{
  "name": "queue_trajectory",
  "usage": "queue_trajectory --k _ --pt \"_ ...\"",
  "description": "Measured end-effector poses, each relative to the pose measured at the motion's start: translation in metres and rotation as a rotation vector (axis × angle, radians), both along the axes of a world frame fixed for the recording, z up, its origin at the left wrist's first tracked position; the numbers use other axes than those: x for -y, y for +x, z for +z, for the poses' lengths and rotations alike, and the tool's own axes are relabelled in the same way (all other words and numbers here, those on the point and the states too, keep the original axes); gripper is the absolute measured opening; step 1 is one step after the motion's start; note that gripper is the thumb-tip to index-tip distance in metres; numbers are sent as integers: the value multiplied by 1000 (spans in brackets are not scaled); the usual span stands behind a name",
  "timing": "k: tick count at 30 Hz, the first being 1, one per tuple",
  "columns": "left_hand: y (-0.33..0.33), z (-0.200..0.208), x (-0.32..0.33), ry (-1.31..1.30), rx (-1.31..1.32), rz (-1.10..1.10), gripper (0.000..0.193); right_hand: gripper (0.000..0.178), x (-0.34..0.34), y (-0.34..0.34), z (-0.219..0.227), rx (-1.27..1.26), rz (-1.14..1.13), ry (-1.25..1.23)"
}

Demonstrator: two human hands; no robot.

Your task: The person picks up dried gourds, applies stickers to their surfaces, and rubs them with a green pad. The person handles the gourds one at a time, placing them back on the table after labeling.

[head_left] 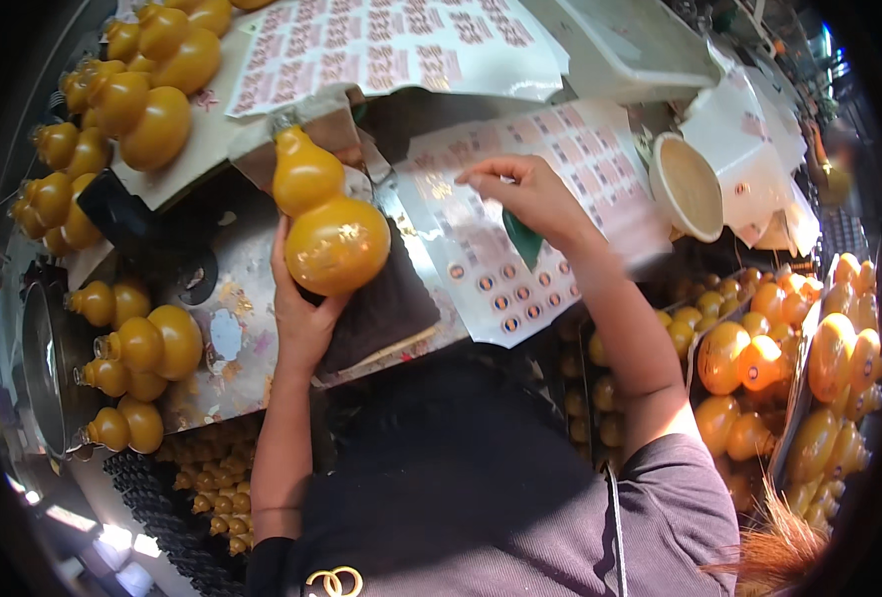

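Observation:
My left hand [303, 313] is wrapped round the lower bulb of a glossy yellow gourd-shaped bottle [336, 244], which stands tilted over a dark cloth [386, 323]. Gold decoration shows on the bulb's side. To the right, my right hand [535, 199] is above a sheet of stickers [560, 149], its thumb and forefinger pinched together near the sheet's left part. A flat green piece [523, 239], perhaps a scraper, sticks out beneath that palm, held by the other fingers. Whether a sticker is between the fingertips is too small to tell.
Several yellow gourd bottles [157, 129] stand at the far left, and more [147, 348] on the near left. A larger printed sheet [381, 50] lies at the back. On the right are a round bowl [687, 189], a pale plastic tray [630, 45] and crates of gourds [749, 358].

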State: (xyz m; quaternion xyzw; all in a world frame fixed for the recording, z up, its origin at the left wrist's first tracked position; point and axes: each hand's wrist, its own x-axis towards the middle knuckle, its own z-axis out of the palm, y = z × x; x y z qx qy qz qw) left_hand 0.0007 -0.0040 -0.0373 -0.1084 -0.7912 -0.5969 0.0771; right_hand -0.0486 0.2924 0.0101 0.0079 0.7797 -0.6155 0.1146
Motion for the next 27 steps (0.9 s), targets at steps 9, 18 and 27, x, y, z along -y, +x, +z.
queue_trajectory --k 9,18,27 --pt "1 1 -5 24 43 -16 88 18 -17 166 -43 110 -315 109" --pt "-1 5 -6 36 48 -46 86 36 12 190 -59 660 -677 -565" --pt "1 15 2 48 115 -128 96 24 14 198 -50 703 -674 -547"
